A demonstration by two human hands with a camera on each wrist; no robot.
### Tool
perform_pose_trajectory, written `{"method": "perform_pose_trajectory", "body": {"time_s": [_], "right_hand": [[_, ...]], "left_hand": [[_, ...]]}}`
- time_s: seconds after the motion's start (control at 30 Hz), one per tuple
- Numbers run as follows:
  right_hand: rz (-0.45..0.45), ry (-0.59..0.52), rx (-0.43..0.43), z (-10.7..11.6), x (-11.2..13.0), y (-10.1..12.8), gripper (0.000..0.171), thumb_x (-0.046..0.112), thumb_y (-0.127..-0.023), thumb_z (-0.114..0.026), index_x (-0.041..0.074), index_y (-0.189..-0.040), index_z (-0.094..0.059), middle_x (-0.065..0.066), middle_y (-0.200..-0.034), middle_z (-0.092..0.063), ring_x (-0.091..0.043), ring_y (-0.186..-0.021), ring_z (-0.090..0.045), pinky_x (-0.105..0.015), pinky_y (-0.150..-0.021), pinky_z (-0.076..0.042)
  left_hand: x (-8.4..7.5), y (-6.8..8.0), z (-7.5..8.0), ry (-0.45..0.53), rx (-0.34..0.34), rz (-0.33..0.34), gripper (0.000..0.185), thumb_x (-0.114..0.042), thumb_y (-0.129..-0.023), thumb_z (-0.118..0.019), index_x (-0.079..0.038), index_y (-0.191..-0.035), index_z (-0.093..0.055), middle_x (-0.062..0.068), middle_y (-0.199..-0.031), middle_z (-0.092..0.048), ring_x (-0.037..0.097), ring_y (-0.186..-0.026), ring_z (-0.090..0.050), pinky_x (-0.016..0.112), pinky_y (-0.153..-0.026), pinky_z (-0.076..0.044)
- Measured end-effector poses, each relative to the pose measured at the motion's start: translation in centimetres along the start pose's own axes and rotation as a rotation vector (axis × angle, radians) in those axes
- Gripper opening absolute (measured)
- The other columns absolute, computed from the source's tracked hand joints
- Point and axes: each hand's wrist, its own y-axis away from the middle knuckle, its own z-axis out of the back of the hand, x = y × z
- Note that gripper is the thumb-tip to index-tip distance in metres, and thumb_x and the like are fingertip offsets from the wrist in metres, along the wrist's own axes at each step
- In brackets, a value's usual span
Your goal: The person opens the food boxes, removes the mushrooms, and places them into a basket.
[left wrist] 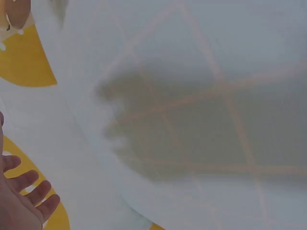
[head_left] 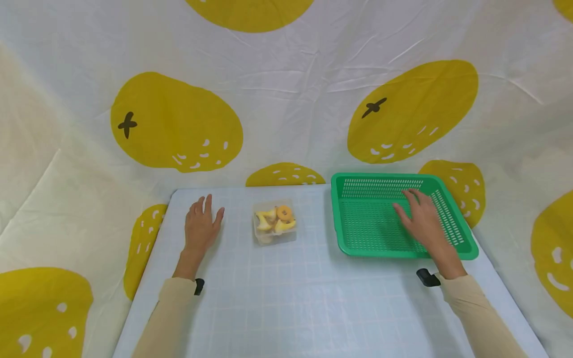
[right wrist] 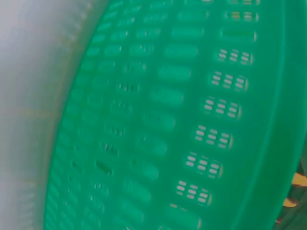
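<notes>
My left hand [head_left: 200,226] lies flat on the pale gridded table [head_left: 286,298], fingers spread and holding nothing; its fingertips [left wrist: 29,191] show at the lower left of the left wrist view. A small clear plastic box [head_left: 275,223] with yellow and orange toy pieces stands just right of it, untouched. My right hand [head_left: 421,219] reaches into the green slotted basket [head_left: 358,238] with straight fingers over its floor, gripping nothing. The right wrist view shows only the basket's mesh [right wrist: 158,120], blurred, and no hand.
A white cloth printed with large yellow fruit shapes [head_left: 174,122] hangs behind and around the table. Bare table surface stretches in front of the box and basket toward me. Both forearms wear beige sleeves with a black wrist mount.
</notes>
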Motion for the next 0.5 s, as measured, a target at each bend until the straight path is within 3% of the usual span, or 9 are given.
{"method": "perform_pose_trajectory", "body": {"time_s": [0.17,0.5], "right_hand": [[0.045,-0.057,-0.087,-0.6,1.1,-0.1,0.043,0.007,-0.095,-0.071,-0.012,-0.131,-0.058,-0.035,-0.13,-0.055,-0.055,-0.122,-0.049,-0.068,-0.1,-0.038],[-0.016,-0.176,-0.095,-1.4,2.5,0.1,0.034,0.009,-0.101,-0.065,-0.01,-0.129,-0.061,-0.031,-0.127,-0.06,-0.051,-0.121,-0.053,-0.066,-0.098,-0.041]], "left_hand": [[-1.4,-0.1,-0.4,0.064,-0.029,0.02,0.056,-0.034,-0.107,-0.054,0.007,-0.145,-0.046,0.033,-0.137,-0.051,0.052,-0.12,-0.05,0.064,-0.097,-0.043],[-3.4,0.1,-1.5,0.193,-0.01,0.096,0.054,-0.038,-0.108,-0.05,0.002,-0.145,-0.049,0.03,-0.136,-0.053,0.048,-0.121,-0.052,0.06,-0.098,-0.045]]}}
